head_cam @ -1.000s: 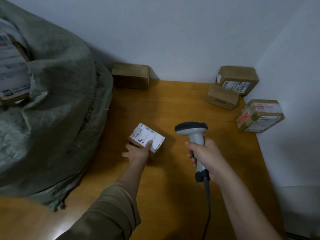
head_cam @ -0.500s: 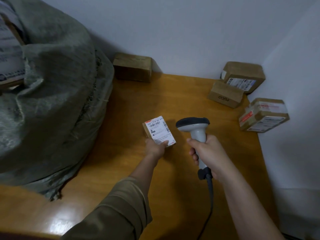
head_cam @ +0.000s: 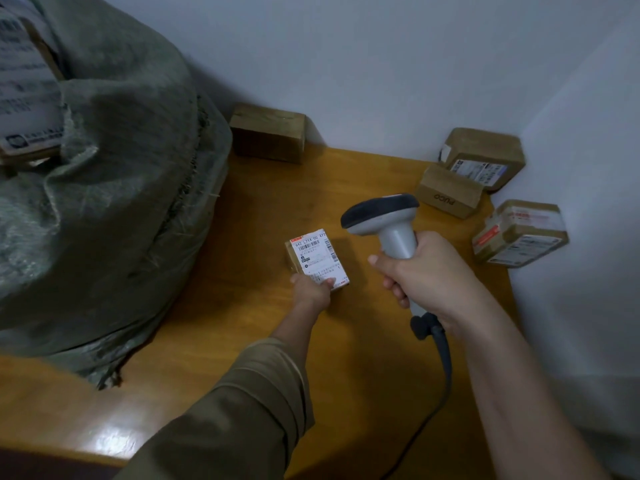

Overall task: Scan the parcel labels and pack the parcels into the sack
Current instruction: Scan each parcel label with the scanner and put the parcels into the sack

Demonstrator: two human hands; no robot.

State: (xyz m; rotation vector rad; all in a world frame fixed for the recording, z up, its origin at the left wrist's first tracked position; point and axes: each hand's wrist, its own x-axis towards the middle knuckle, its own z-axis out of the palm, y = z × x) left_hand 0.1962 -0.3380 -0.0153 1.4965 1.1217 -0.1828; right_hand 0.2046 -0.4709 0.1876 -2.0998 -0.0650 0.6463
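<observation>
My left hand [head_cam: 311,291] grips a small brown parcel [head_cam: 317,259] by its near end, its white barcode label facing up. My right hand [head_cam: 433,271] grips the handle of a grey barcode scanner [head_cam: 384,220], whose dark head sits just right of and above the parcel. The scanner's cable [head_cam: 440,372] trails down toward me. A bulging grey-green woven sack [head_cam: 104,202] fills the left side of the wooden table [head_cam: 242,323]; a labelled parcel [head_cam: 27,88] shows at its opening, top left.
A plain brown box [head_cam: 268,133] stands against the back wall beside the sack. Three more labelled parcels lie at the right corner: one at the wall [head_cam: 485,161], a small one [head_cam: 450,195] in front of it, one [head_cam: 519,237] at the table's right edge. White walls close in behind and to the right.
My left hand has carried the parcel to the right and turned it so its label faces up beside the scanner. The scanner has risen slightly and tilted toward the parcel.
</observation>
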